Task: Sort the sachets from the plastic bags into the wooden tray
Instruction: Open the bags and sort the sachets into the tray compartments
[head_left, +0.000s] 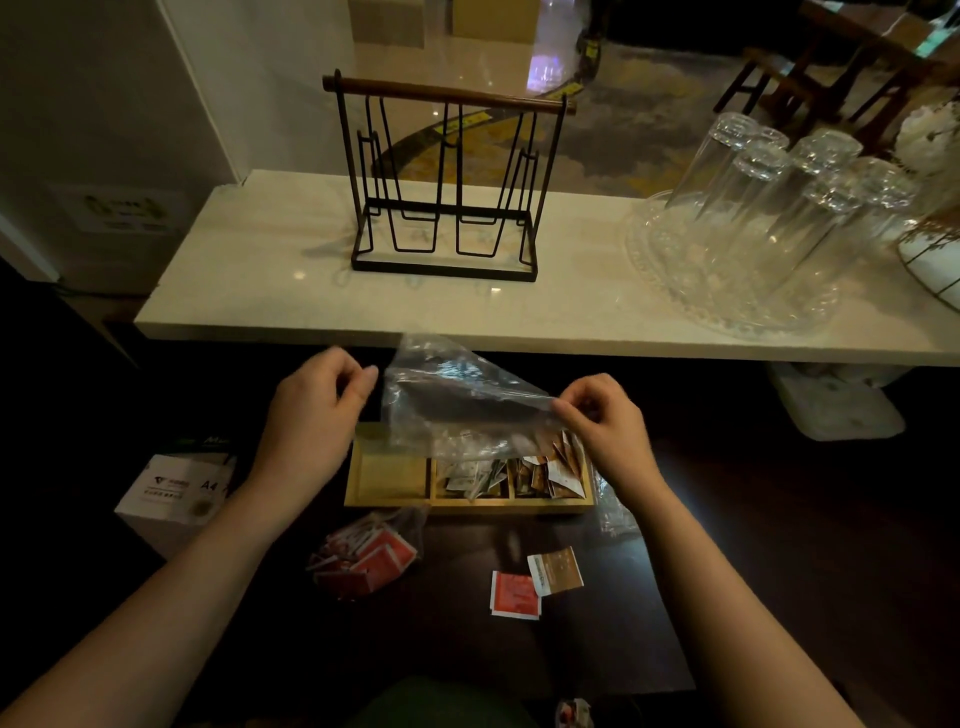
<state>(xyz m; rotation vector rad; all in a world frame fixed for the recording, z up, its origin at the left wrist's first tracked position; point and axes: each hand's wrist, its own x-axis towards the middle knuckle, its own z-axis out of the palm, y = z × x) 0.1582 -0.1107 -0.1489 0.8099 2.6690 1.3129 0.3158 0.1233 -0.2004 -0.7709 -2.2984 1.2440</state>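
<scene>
Head view, right hand: the right hand (605, 421), right of centre in the frame, pinches one edge of a crumpled clear plastic bag (457, 400) between curled fingers and thumb.
Head view, left hand: the left hand (311, 415), left of centre, is held just beside the bag's other edge with fingers curled; whether the fingertips touch the plastic cannot be told.
Clear bag: it hangs in the air between the two hands, over the back of the tray, and looks empty.
Wooden tray: a pale wooden tray with three compartments (387, 501) sits on the dark table (597, 660) below the hands, at frame centre.
Tray contents: the left compartment shows bare wood, the middle one holds white and dark sachets (475, 478), the right one holds brown-and-white sachets (556, 467).
Second bag: a clear plastic bag full of red sachets (363, 558) lies on the table, lower left of the tray.
Loose sachets: one red square sachet (514, 595) and one brown sachet (556, 571) lie touching, lower right of the tray.
Third bag: another crumpled clear bag (613, 509) lies just right of the tray.
Upper frame: a black wire rack with a wooden bar (447, 182) stands on a white marble counter (260, 270); upturned drinking glasses (769, 197) sit on a glass tray (737, 312) at upper right.
Left edge: a white A4 paper box (176, 493) stands beside the table.
</scene>
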